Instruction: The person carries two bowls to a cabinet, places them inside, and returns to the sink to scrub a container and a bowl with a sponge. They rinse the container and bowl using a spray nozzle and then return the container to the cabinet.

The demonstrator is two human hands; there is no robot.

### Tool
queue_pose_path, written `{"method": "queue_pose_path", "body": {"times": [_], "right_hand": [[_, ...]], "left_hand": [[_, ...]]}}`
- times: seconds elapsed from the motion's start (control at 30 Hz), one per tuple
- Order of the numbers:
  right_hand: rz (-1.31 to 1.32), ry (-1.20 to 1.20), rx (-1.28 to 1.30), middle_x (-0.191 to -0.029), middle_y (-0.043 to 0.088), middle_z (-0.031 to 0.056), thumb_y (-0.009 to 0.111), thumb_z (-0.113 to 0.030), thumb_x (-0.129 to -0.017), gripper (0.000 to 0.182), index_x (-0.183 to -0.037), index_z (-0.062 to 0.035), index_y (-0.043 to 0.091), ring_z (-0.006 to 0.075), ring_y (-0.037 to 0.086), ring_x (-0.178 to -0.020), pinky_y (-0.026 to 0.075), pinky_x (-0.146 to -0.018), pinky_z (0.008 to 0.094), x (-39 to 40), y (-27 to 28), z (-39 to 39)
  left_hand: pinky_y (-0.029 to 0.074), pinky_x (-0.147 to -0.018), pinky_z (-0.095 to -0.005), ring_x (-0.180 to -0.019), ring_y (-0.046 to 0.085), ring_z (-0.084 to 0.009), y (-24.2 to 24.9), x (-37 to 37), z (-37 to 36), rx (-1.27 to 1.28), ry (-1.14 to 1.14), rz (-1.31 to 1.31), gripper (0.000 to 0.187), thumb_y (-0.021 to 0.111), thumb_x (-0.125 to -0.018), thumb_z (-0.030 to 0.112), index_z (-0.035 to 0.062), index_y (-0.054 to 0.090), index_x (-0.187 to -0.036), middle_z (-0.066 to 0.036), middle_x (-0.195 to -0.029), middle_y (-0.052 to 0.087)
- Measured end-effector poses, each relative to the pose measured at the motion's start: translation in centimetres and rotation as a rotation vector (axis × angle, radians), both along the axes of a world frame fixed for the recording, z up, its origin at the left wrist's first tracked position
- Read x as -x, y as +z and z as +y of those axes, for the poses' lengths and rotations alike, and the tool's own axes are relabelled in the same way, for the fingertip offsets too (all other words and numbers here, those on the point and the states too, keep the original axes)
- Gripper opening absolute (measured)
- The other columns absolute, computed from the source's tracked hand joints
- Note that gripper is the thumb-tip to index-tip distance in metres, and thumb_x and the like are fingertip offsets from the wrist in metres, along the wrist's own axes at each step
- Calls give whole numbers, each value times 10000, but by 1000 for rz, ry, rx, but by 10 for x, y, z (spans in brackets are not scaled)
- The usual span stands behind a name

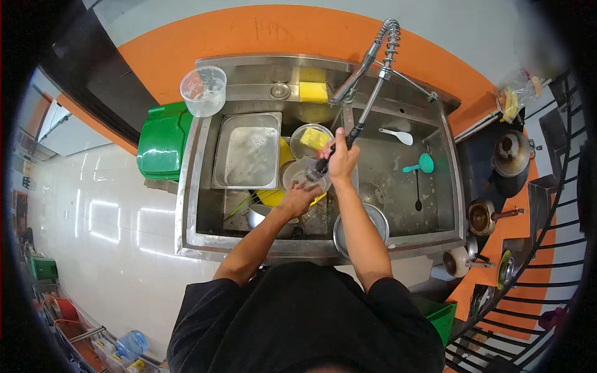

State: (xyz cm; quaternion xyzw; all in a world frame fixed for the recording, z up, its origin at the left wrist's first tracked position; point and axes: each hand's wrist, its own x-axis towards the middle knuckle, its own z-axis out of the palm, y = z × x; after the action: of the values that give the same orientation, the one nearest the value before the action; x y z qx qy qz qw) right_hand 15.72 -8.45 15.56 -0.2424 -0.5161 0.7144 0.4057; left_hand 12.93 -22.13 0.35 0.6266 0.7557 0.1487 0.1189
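My right hand [343, 158] is wrapped round the black handle of the spray hose [356, 132], its nozzle pointing down over the left basin. Beneath the nozzle, my left hand [299, 198] is at the near rim of a pale bowl [297, 172]; its fingers are partly hidden, so its grip is unclear. Behind the bowl, a yellow sponge [315, 138] rests in a round metal bowl [301, 150]. A rectangular steel pan [247, 155] with cloudy, foamy water stands left of the bowls. A round metal lid or tray [377, 225] lies below my right forearm.
The right basin [398, 205] holds a white rice paddle [397, 135], a turquoise ladle [425, 163] and a dark spoon [418, 199]. A clear tub [205, 93] and yellow sponge [313, 92] are on the back ledge. A green bin [163, 143] stands left; pans [481, 217] are right.
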Motion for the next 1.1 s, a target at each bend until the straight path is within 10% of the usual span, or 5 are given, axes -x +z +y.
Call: {"method": "queue_pose_path", "body": {"times": [0.3,0.57,0.63,0.8,1.1], "right_hand": [[8,0,-11,-502,466,77,574,-408,-985,526,-618,-51,453,192,491,-413,426,-434,341,4,3,-5],[-85,153,94,-686,605,112,615,-306,-950,371,-723,-21,551,225,633,-616,540,-600,355,-1,-12,32],[-190,217,189,-818,666,122,586,-288,-948,301,-826,-13,603,254,683,-779,548,-750,375,-1,-18,42],[-267,200,33,-736,645,135,565,-294,-951,351,-715,-34,566,241,647,-704,519,-695,367,16,-43,51],[104,-103,99,-557,489,89,569,-283,-954,403,-637,-65,450,225,520,-507,480,-546,385,55,-17,27]], "left_hand": [[404,-1050,-423,-1235,559,-243,-7,14,-23,-110,-205,227,475,592,-917,292,232,496,-1378,-63,-1330,604],[516,-801,-391,-907,686,-330,67,78,-48,-249,296,-595,423,655,-865,159,84,603,-1278,-140,-1024,721],[503,-813,-333,-862,647,-179,80,110,-60,-311,377,-921,249,641,-924,201,-5,697,-1052,-132,-885,702],[515,-805,-460,-876,691,-370,130,215,-74,-67,774,-393,441,512,-945,403,26,703,-1070,-206,-1019,706],[538,-820,-533,-908,688,-435,133,323,-76,41,970,266,323,530,-904,222,67,657,-1158,-265,-1039,688]]}}
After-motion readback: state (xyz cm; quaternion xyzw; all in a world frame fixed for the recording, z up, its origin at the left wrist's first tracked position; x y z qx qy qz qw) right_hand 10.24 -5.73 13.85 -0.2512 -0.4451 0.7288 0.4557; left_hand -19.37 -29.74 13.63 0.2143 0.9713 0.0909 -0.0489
